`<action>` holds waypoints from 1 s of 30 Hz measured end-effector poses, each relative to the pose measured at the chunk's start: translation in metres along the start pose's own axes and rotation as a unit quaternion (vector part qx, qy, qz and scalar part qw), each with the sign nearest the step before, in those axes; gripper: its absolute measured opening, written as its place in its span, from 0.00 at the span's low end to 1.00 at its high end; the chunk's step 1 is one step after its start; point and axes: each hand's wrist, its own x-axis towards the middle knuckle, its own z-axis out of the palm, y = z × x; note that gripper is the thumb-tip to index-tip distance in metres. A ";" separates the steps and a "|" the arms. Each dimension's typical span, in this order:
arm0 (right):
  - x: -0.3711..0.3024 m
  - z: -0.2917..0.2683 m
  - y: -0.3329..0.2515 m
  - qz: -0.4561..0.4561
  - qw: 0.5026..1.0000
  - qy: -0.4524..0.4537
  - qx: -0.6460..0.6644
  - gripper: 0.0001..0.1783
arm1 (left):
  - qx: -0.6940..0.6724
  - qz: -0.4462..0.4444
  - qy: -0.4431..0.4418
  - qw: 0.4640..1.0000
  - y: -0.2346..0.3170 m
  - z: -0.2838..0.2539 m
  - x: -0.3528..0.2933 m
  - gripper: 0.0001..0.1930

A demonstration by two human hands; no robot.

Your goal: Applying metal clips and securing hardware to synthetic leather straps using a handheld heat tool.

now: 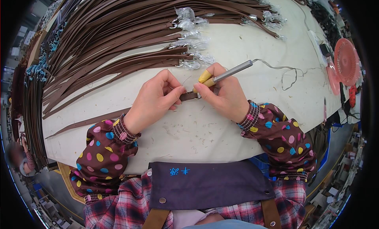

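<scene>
A long brown strap (94, 119) lies across the table and runs under my left hand (156, 98). My left hand is closed, its fingertips pinching the strap close to its end, where a bit of a metal ring shows. A pen-like electric tool with a metal barrel, similar to a soldering iron (233, 70), is gripped in my right hand (228, 96). Yellow covers wrap some of that hand's fingertips. My right fingertips are right at the strap's end, and the tool's tip is hidden behind them. A thin thread rises between the two hands.
Many brown straps (118, 35) with plastic-wrapped metal clasps (191, 65) are layered over the far left of the pale table (252, 142). The tool's grey cord (282, 67) trails right toward a power strip (318, 47). Pink plastic dishes (346, 63) stand at the right edge. Dark scraps dot the tabletop.
</scene>
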 end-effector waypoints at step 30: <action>-0.002 -0.007 -0.004 -0.026 0.999 0.033 0.031 0.11 | 0.171 0.075 -0.046 0.981 0.007 -0.005 -0.009 0.12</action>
